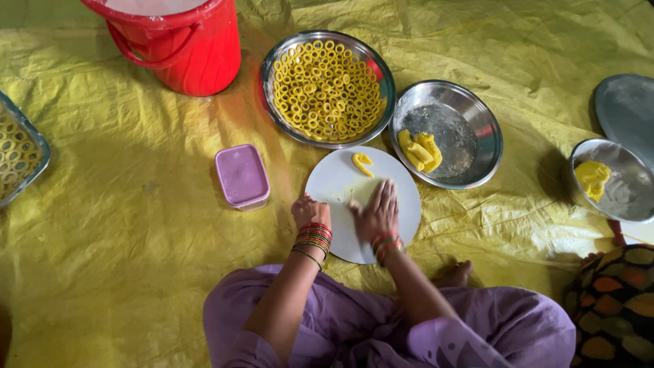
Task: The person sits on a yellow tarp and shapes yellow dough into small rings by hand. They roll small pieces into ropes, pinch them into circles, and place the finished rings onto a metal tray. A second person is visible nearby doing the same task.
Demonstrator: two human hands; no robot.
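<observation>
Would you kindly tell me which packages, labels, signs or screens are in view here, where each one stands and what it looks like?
Labels, signs, screens: none in view.
Lidded box: left of the white board, on the yellow sheet; rounded rectangle, purple lid, clear base.
Red bucket: top left; round, with a handle, no label showing.

Red bucket (184,51), lidded purple box (242,176)

We see soft, even daylight, bright enough across the frame. The crinkled yellow plastic sheet (136,204) shows mild sheen at upper right; the round steel bowls (446,133) glint faintly. Shadows are short and soft. The right hand (378,212) at centre is slightly motion-blurred.
</observation>
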